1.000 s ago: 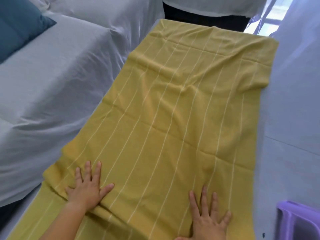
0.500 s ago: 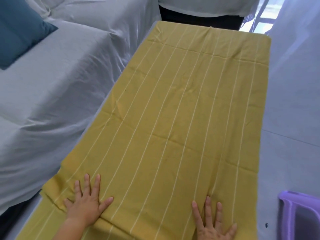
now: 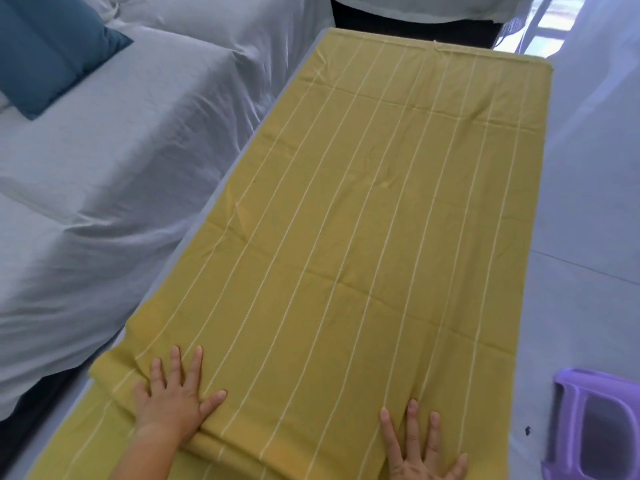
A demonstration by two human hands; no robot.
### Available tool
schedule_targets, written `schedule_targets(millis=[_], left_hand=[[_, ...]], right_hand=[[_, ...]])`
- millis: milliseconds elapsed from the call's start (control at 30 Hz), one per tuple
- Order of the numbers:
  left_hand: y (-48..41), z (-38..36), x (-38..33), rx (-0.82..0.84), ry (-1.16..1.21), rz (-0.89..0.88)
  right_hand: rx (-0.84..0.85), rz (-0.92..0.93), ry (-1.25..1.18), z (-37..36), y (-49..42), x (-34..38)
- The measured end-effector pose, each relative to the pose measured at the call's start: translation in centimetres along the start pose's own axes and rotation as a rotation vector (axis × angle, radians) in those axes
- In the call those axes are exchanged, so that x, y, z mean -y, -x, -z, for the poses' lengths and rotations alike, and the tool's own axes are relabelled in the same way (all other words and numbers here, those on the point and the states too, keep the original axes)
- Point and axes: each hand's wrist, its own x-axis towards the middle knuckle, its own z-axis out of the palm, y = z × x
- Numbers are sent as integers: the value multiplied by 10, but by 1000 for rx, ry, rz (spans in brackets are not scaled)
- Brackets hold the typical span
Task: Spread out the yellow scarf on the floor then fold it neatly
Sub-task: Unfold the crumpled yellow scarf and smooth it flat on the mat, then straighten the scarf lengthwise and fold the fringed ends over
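The yellow scarf (image 3: 381, 220) with thin white stripes lies stretched out long on the pale floor, running away from me. Its near end is folded over, so a doubled edge crosses in front of me. My left hand (image 3: 173, 400) presses flat on that folded edge at the near left, fingers spread. My right hand (image 3: 420, 452) lies flat on the scarf at the near right, fingers spread, partly cut off by the frame's bottom edge.
A sofa under a white cover (image 3: 104, 202) runs along the left, with a blue cushion (image 3: 48, 53) on it. A purple plastic stool (image 3: 595, 424) stands at the near right. Another person (image 3: 415, 15) stands at the scarf's far end.
The far half of the scarf has gone from rumpled to flat and taut. Both my hands stay pressed on the near end.
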Motion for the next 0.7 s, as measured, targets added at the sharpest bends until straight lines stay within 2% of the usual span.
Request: schedule_targets(millis=[67,100,167,200,300,400,600,700], left_hand=[[4,10,-8,3,-39,25],[8,15,-14,-16,-34,24],[14,25,-31,-117,33,-14],[15,29,-42,-172,84,-42],[12,34,-73,-197,204,-105],[3,19,-80,-134,252,-67],[19,2,-60,-35,238,86],[46,13,-77,-32,266,57]], right_hand=[[466,-216,139,13,21,-9],[621,-274,287,19,37,-19],[807,-337,446,37,36,-24],[846,-303,521,43,24,-24],[781,-333,638,46,-22,-33],[840,-434,700,55,-31,-55],[814,-318,727,77,-4,-85],[808,-299,623,83,-14,-85]])
